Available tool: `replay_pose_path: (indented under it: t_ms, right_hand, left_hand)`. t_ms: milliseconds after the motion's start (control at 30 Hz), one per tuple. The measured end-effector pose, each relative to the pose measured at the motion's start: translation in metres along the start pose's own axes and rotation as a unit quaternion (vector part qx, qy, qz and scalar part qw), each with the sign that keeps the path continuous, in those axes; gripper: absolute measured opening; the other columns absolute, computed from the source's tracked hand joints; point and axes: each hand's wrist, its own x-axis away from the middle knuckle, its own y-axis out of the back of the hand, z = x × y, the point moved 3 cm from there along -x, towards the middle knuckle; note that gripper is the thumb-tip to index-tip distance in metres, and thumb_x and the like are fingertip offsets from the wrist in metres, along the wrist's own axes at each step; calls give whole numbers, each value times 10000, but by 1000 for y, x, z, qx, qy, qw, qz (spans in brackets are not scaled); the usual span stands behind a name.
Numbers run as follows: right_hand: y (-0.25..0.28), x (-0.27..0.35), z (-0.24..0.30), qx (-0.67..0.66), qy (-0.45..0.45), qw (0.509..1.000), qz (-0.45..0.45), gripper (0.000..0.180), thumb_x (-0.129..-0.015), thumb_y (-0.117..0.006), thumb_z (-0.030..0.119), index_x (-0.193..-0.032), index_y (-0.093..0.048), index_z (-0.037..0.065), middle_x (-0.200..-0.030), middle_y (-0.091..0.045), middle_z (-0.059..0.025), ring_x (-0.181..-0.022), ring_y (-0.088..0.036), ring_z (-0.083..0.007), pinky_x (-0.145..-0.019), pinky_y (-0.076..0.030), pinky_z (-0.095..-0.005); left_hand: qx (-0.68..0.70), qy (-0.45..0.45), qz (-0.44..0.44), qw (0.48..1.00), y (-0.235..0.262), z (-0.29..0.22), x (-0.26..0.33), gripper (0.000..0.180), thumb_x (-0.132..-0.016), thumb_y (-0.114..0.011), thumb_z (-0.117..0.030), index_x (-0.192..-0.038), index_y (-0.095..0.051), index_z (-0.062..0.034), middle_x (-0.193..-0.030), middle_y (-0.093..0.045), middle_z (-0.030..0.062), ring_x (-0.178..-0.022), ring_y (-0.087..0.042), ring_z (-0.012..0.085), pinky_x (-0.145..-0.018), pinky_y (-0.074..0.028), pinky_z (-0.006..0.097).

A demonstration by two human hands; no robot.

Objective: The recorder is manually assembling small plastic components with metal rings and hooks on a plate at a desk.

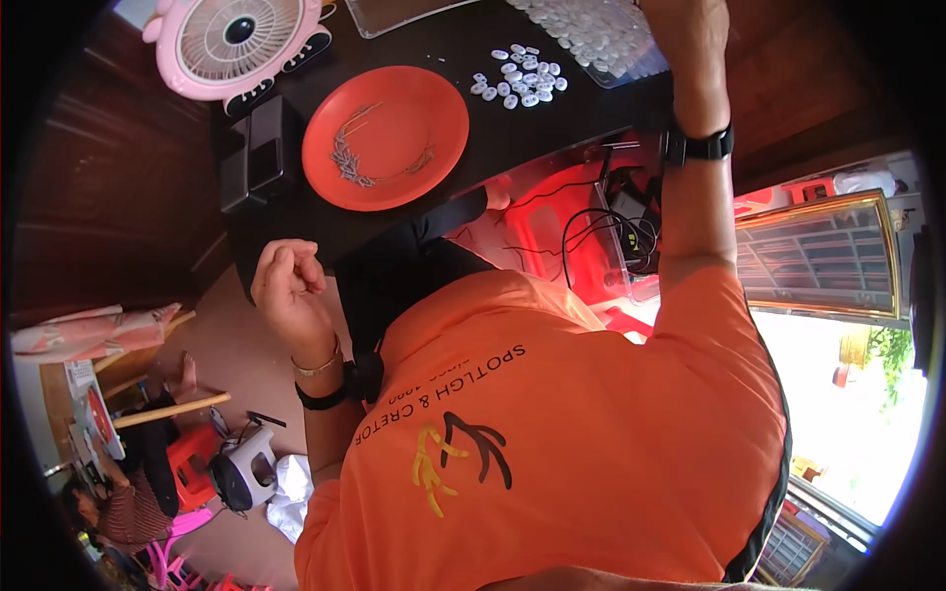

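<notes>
My left hand point(293, 286) is raised just off the near left edge of the black table, its fingers curled in, with nothing visible in them. A bracelet and a black band circle its wrist. My right hand point(690, 34) reaches over the far right of the table, beside a clear bag or tray of many white oval pieces point(596, 34). Its fingers are hidden or cut off at the upper rim. Loose white oval pieces with dark marks point(529, 81) lie scattered on the tabletop. An orange-red plate point(419, 118) holds small thin grey metal pieces point(347, 163), mostly along its left side.
A pink fan point(236, 39) stands at the far left, with a dark box-like object point(258, 153) below it. Under the table are a red stool point(552, 231) and black cables point(591, 222). Another person point(128, 502) sits on the floor at lower left.
</notes>
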Motion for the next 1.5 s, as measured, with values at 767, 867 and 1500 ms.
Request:
replay_pose_path:
  t_ms: [767,867,1500]
  right_hand:
    - [-182,92,20,54,88,869,483,188,-750,-554,105,-870,-697,85,-884,-679,-158,-865,-653,-353,-730,-531,-426]
    - [-177,88,16,56,87,868,486,153,-835,-533,165,-902,-652,98,-851,-667,-115,-841,-634,-325,-723,-499,-428]
    - [-53,139,198,-469,36,807,358,84,-806,-696,62,-879,-659,43,-794,-652,-39,-717,-648,-163,-626,-499,-262]
  left_hand:
    - [-4,75,30,997,3,10,13,246,-895,-467,-155,-777,-615,3,-567,-445,-4,-492,-391,73,-472,-269,211]
    - [-22,76,44,996,-3,14,13,239,-891,-469,-151,-780,-620,-2,-573,-455,-11,-504,-407,68,-474,-272,212]
    - [22,96,161,982,-29,20,25,277,-944,-433,-239,-830,-544,-12,-629,-504,20,-525,-431,79,-485,-327,215]
